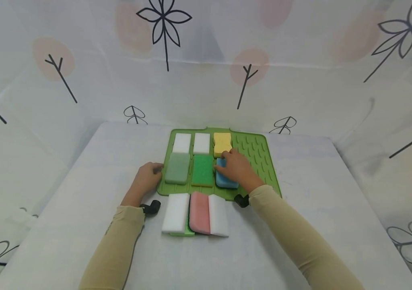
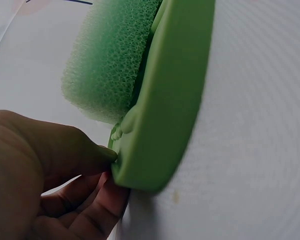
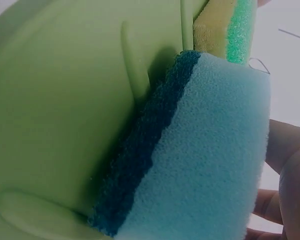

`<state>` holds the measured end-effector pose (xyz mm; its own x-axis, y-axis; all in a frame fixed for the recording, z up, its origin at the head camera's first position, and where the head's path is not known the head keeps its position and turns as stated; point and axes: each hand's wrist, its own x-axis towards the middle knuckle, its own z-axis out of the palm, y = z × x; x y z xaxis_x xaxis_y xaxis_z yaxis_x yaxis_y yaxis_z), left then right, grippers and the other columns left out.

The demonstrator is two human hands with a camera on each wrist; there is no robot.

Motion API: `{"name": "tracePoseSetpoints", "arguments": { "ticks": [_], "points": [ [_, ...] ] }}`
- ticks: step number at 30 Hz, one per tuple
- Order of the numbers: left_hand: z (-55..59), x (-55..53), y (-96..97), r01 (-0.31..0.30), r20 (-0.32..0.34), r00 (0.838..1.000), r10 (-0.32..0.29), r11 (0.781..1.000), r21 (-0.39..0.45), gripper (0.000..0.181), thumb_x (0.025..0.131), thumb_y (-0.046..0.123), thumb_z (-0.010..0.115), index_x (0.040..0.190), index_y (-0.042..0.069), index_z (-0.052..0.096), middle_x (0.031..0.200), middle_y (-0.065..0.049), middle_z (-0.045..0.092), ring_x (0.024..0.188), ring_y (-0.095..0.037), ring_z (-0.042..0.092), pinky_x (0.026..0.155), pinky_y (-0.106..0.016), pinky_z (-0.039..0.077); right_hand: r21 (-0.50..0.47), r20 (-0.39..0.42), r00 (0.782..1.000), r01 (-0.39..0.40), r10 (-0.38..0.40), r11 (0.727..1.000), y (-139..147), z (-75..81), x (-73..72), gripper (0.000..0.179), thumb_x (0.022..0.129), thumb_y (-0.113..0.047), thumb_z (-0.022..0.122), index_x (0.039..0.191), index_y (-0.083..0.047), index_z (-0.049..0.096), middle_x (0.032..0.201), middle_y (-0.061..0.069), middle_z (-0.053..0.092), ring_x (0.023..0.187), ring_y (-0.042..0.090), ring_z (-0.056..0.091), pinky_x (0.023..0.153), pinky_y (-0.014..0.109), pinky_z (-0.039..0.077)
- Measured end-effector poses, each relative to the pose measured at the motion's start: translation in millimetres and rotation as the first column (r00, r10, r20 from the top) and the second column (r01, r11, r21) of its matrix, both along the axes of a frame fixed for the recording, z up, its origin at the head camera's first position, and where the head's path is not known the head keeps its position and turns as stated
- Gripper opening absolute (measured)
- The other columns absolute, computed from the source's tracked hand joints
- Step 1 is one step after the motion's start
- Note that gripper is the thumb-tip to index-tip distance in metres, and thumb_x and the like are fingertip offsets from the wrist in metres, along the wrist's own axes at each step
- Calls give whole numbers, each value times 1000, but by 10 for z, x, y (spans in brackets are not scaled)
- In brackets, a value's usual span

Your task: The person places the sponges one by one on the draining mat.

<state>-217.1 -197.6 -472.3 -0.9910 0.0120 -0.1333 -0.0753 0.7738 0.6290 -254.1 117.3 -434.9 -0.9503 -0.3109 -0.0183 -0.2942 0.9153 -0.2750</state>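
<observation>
A green ridged drying mat lies on the table with sponges in two rows. My left hand pinches the mat's left edge, thumb on the rim and fingers against its side in the left wrist view. Closest to that hand is a pale green sponge. My right hand holds a blue sponge on the mat; its dark scouring layer faces down against the ridges. Left of it lies a green-topped sponge. Behind are a yellow sponge and two white sponges.
In front of the mat, a white sponge, a pink sponge and another white sponge lie close together, partly over a green piece. Patterned white fabric rises around the table's back and sides.
</observation>
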Motion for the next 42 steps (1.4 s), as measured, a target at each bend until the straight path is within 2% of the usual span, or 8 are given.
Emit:
{"name": "tracePoseSetpoints", "arguments": {
  "ticks": [13, 20, 31, 37, 42],
  "points": [
    [20, 0, 12, 2, 2, 1000, -2, 1000, -2, 45, 93, 13, 47, 137, 3, 53, 127, -18, 59, 119, -33, 54, 103, -50, 45, 38, -6, 1000, 11, -11, 999, 5, 41, 60, 57, 91, -55, 55, 125, -9, 59, 117, 14, 56, 94, 28, 59, 77, 43, 54],
    [15, -5, 7, 3, 0, 1000, -3, 1000, -14, 46, 93, 13, 47, 138, 3, 52, 130, -19, 57, 122, -35, 53, 105, -51, 43, 24, -41, 999, 13, -12, 1000, 48, 80, 130, 58, 91, -54, 56, 128, -10, 58, 121, 14, 56, 104, 29, 58, 80, 45, 55],
    [22, -5, 13, -6, 20, 1000, 6, 1000, -19, 47, 92, 14, 46, 138, 4, 51, 130, -19, 56, 122, -34, 52, 105, -50, 43, -21, -65, 998, -2, 1, 1000, 142, 177, 314, 56, 92, -52, 57, 128, -9, 60, 123, 16, 57, 106, 31, 59, 85, 47, 54],
    [22, 6, 16, -9, 19, 1000, 10, 1000, -24, 47, 93, 14, 46, 138, 3, 51, 131, -19, 56, 122, -35, 52, 105, -51, 43, -22, -64, 998, 7, -9, 1000, 171, 182, 426, 56, 92, -52, 56, 131, -12, 59, 132, 15, 54, 115, 33, 56, 88, 50, 53],
    [39, 17, 28, 0, 11, 1000, 0, 1000, -25, 47, 92, 13, 46, 138, 3, 51, 132, -20, 56, 123, -35, 52, 105, -51, 43, -49, -75, 997, 17, -20, 999, 170, 235, 553, 54, 91, -50, 58, 130, -13, 59, 133, 15, 54, 114, 33, 56, 85, 50, 54]
  ]
}}
